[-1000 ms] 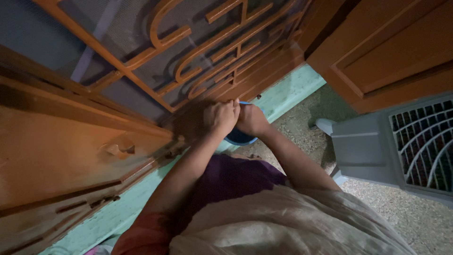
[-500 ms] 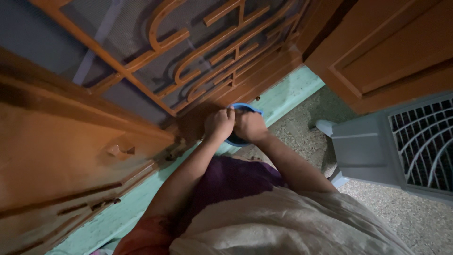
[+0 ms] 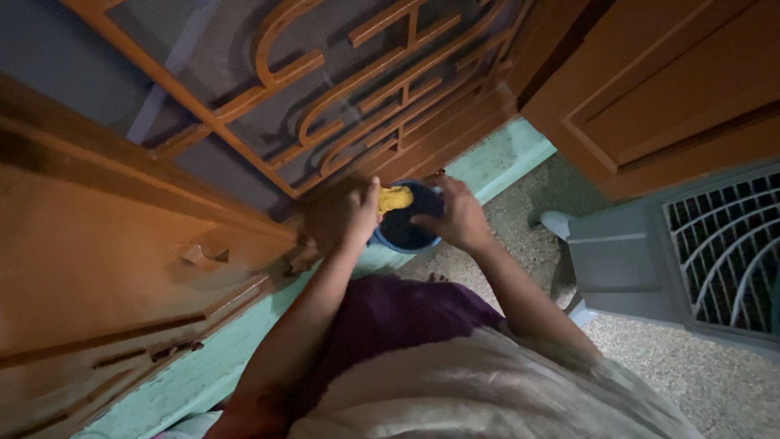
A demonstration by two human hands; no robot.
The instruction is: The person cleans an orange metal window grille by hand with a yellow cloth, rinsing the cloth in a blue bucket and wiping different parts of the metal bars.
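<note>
Both hands met over the blue bucket (image 3: 404,232) by the wooden grille door (image 3: 341,106) — left hand (image 3: 345,215) clutching a yellow cloth (image 3: 394,197) at its rim, right hand (image 3: 457,218) gripping the opposite rim.

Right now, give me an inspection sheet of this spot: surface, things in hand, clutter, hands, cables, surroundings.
Surface: speckled floor with a pale green sill.
Things in hand: blue bucket on the floor; yellow cloth at its rim.
Clutter: nothing seen.
Hands: left hand grips the yellow cloth; right hand rests on the bucket rim.
Cables: nothing seen.
Surroundings: wooden grille door, wooden door on the left, grey air cooler on the right.
</note>
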